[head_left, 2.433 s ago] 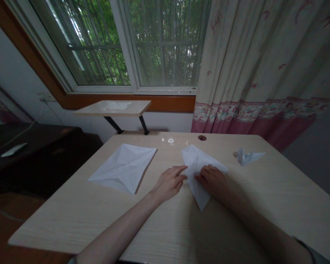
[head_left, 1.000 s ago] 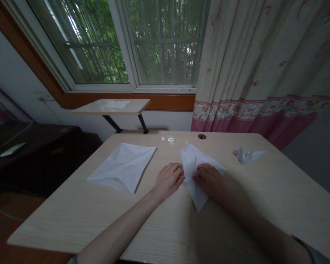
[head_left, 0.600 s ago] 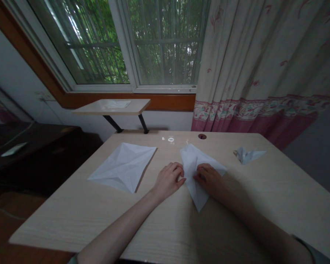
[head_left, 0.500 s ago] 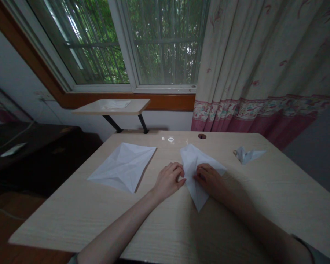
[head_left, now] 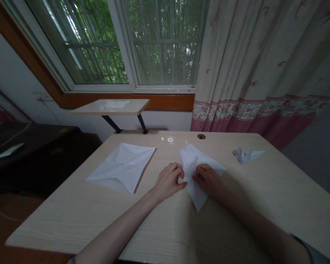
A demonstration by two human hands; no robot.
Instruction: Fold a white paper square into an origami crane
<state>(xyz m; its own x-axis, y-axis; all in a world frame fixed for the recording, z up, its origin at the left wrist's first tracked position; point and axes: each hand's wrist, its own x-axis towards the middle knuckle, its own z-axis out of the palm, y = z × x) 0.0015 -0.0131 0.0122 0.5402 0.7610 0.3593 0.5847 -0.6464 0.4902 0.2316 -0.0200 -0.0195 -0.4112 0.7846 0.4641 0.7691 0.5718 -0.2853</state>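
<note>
Well, dark table: I have it at the far left of my view, with a flat pale object lying on top.
Bench: pale wood grain, spreading across most of what I see, below the window.
Raised shelf: at the bench's far left corner on dark legs; I make out some white paper on it.
Creased sheet: white, spread out on the left half of the bench, well apart from both hands.
Left hand: I have it at the left edge of the folded paper, fingers curled, thumb and forefinger apart with a gap between them.
Folded paper: white, right of the bench's middle, between and partly under my hands, one point aimed toward me.
Right hand: lying over the paper's right part, fingers bent and bunched; I can't tell whether they pinch a fold.
Paper figure: small and pointed, on the bench to the right, near the folded paper but not touching it.
Curtain: pale with a pink lower band, hanging behind the bench's right side.
</note>
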